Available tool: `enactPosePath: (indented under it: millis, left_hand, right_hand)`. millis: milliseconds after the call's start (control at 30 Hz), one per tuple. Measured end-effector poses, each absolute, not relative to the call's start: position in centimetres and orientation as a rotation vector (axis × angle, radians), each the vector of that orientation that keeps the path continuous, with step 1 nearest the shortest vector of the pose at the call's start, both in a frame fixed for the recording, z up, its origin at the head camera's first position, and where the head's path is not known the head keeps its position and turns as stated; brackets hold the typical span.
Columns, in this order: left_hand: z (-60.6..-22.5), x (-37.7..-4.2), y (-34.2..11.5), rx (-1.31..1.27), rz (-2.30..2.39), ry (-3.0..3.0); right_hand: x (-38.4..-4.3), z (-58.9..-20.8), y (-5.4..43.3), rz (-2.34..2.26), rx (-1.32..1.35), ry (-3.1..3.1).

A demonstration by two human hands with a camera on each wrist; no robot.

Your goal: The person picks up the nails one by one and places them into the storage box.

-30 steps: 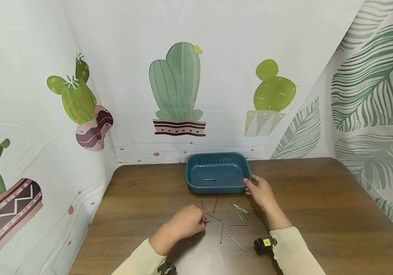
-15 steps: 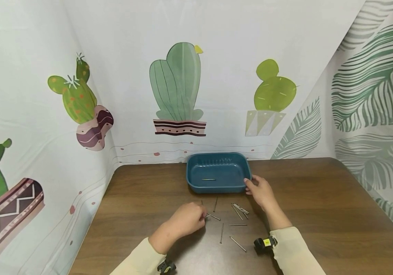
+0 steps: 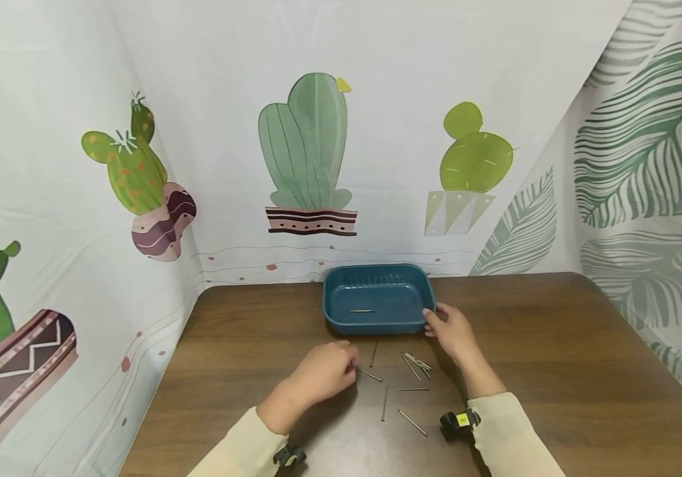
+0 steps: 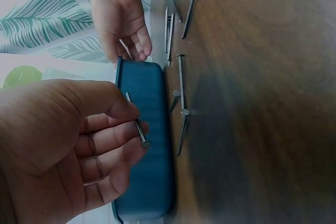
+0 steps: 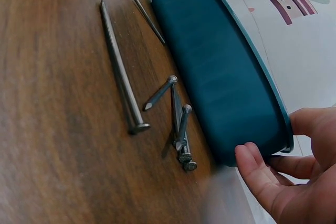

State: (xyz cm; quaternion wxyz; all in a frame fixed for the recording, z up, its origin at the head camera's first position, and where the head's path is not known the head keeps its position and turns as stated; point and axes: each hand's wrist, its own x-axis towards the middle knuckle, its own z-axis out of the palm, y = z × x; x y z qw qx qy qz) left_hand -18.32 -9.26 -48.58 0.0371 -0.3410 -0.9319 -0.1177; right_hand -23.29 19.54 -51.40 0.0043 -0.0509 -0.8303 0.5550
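Note:
Between thumb and fingers, my left hand [image 3: 324,371] pinches a nail [image 4: 138,121], its head pointing down in the left wrist view. The hand hovers over the table just in front of a blue plastic tray [image 3: 379,328]. One nail [image 3: 362,311] lies inside that tray. At the tray's right front corner, my right hand [image 3: 451,331] holds the wall, thumb over the rim and fingers outside. Loose nails lie between the hands: a small heap [image 3: 417,364] near the right hand, and a single nail [image 3: 369,375] right beside the left fingertips.
Further nails lie nearer the front of the brown wooden table [image 3: 245,331], among them a slanted nail [image 3: 412,422] and an upright-lying nail [image 3: 385,404]. Behind the tray hangs a white cloth [image 3: 394,165] printed with cacti.
My left hand has lifted slightly and moved a little toward the tray, with a nail in its fingers. The right hand stays at the tray's corner.

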Motion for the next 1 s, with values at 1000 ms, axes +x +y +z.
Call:
enactPosePath:
  millis: [1000]
  left_hand:
    - [-45.1, -22.1, -8.7, -0.875, -0.488, -2.577]
  right_hand:
    - [-23.4, -51.6, 19.5, 1.751, -0.161, -2.589]
